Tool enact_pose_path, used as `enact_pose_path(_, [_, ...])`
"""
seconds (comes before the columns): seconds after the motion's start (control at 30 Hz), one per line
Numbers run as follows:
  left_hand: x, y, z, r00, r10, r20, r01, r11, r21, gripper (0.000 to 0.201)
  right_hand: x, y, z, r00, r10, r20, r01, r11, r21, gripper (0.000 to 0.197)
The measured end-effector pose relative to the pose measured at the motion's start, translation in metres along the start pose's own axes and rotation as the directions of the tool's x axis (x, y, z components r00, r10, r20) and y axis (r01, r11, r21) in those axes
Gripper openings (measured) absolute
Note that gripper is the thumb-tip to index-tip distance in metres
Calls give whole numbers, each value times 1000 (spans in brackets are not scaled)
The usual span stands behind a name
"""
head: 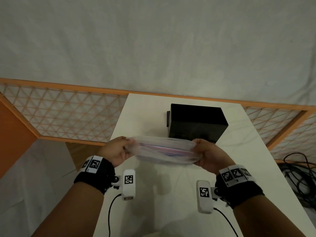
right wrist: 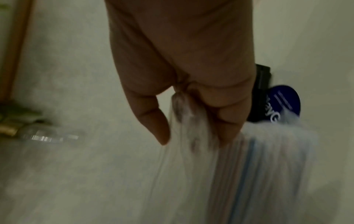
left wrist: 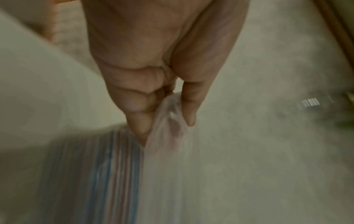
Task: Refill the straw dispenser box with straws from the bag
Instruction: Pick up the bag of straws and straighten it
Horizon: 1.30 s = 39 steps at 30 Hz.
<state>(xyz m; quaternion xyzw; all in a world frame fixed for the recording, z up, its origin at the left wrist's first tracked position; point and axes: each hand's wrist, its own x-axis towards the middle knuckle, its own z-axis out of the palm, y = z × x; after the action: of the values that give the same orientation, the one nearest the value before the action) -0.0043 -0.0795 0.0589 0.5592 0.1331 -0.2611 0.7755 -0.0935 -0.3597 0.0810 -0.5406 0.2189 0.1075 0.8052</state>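
A clear plastic bag (head: 164, 149) full of red, blue and white striped straws (head: 164, 149) hangs stretched between my two hands above the white table (head: 147, 211). My left hand (head: 118, 149) pinches its left end, fingers curled on the film (left wrist: 168, 121). My right hand (head: 206, 153) grips the right end, the plastic bunched between thumb and fingers (right wrist: 182, 115). The straws (left wrist: 107, 174) show blurred in both wrist views (right wrist: 249, 174). Just beyond the bag stands the black dispenser box (head: 196, 122), lid shut, seen partly behind my right hand (right wrist: 262, 84).
An orange-framed lattice screen (head: 59, 113) runs behind and beside the table. Black cables (head: 301, 171) lie on the floor at the right. A blue round label (right wrist: 283, 103) shows by the black box. A wall of grey cloth fills the background.
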Motion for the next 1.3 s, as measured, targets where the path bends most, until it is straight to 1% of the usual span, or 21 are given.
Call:
enact_pose_path(0.03, [-1, 2, -1, 1000, -21, 16, 23, 992, -121, 14, 3, 3, -1, 999, -4, -48, -2, 993, -120, 18])
enact_pose_path(0.1, [-1, 3, 0, 998, -57, 0, 56, 971, -232, 18, 7, 10, -1, 989, -32, -142, -9, 959, -283, 12])
enact_pose_path(0.17, [-2, 3, 5, 996, -88, -16, 81, 967, -243, 20, 8, 14, -1, 976, -82, -203, 0, 926, -376, 7])
enact_pose_path(0.23, [-4, 0, 7, 996, -88, 13, 89, 969, -231, 17, 10, 16, -4, 966, -107, -236, 9, 924, -381, 9])
enact_pose_path(0.3, [-3, -3, 5, 998, -43, 53, 51, 984, -169, 15, 11, 17, -6, 968, -94, -231, 28, 961, -274, 10])
enact_pose_path(0.37, [-1, -6, 0, 996, 28, 90, -21, 997, -78, 29, 11, 16, -9, 976, -50, -211, 40, 998, -50, 17])
enact_pose_path(0.47, [-1, -11, -1, 985, 109, 136, -116, 992, 48, 42, 12, 17, -14, 985, 17, -173, 34, 957, 287, 26])
enact_pose_path(0.53, [-2, -15, 3, 989, 127, 77, -138, 977, 161, 56, 13, 19, -15, 987, 37, -157, 29, 916, 399, 27])
enact_pose_path(0.6, [-3, -15, 8, 985, 171, -19, -156, 932, 327, 61, 12, 20, -13, 995, 18, -99, 25, 907, 421, 25])
enact_pose_path(0.7, [-9, -12, 14, 958, 286, -33, -218, 793, 569, 54, 7, 17, -5, 1000, -4, 12, 0, 951, 309, 14])
enact_pose_path(0.73, [-9, -10, 13, 947, 320, -11, -242, 741, 627, 53, 5, 16, -3, 1000, -12, 2, 11, 976, 217, 19])
enact_pose_path(0.8, [-9, -8, 10, 927, 371, 50, -291, 631, 719, 50, 3, 15, 3, 992, -77, -102, 65, 991, -117, 30])
enact_pose_path(0.83, [-7, -7, 8, 921, 382, 82, -305, 573, 760, 49, 0, 14, 7, 981, -128, -146, 76, 945, -318, 33])
enact_pose_path(0.87, [-5, -7, 6, 916, 386, 111, -312, 508, 803, 48, -1, 13, 10, 969, -177, -174, 69, 865, -497, 33])
enact_pose_path(0.93, [-4, -8, 2, 921, 363, 138, -278, 368, 887, 51, -1, 13, 13, 953, -261, -157, 41, 621, -782, 36])
enact_pose_path(1.0, [-4, -10, 2, 939, 306, 154, -234, 245, 941, 61, 0, 12, 12, 945, -323, -55, 66, 352, -934, 50])
enact_pose_path(1.07, [-5, -9, 4, 957, 250, 148, -194, 169, 966, 69, 2, 12, 12, 943, -332, 38, 106, 190, -976, 61])
enact_pose_path(1.13, [-6, -8, 6, 974, 191, 124, -144, 94, 985, 76, 7, 15, 10, 951, -299, 76, 107, 89, -990, 66])
enact_pose_path(1.2, [-7, -8, 6, 988, 123, 92, -96, 26, 995, 82, 13, 20, 7, 966, -255, 49, 58, 27, -998, 72])
enact_pose_path(1.27, [-11, -10, 6, 995, 67, 79, -81, 25, 996, 85, 18, 24, 5, 976, -214, 37, 37, -3, -999, 81])
enact_pose_path(1.3, [-12, -11, 5, 995, 49, 86, -89, 51, 995, 86, 20, 25, 3, 982, -181, 44, 46, 5, -999, 84])
